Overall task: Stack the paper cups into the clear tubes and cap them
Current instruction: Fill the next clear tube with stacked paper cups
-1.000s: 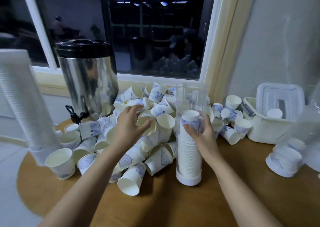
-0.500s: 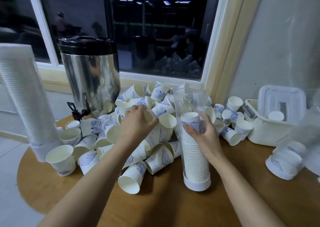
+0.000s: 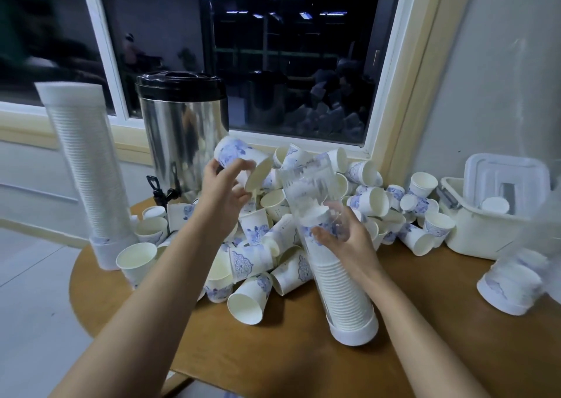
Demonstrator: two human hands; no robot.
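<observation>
A clear tube [image 3: 309, 185] leans to the left on the round wooden table [image 3: 425, 337], standing in a white base cap [image 3: 355, 332] and partly filled with nested paper cups [image 3: 343, 285]. My right hand [image 3: 343, 236] grips the tube at mid height. My left hand [image 3: 223, 188] holds a white paper cup with blue pattern [image 3: 243, 160] lifted above the heap, its mouth turned toward the tube's open top. A heap of loose paper cups [image 3: 258, 264] lies behind and left of the tube.
A steel urn with black lid [image 3: 182, 124] stands at the back left by the window. A tall filled tube [image 3: 88, 166] stands at the left edge. A white basket with a lid [image 3: 485, 215] sits at the right, a lying tube of cups [image 3: 513, 282] in front of it.
My left hand has lifted a cup out of the heap and raised it toward the tube's top. The right hand has tilted the tube to the left.
</observation>
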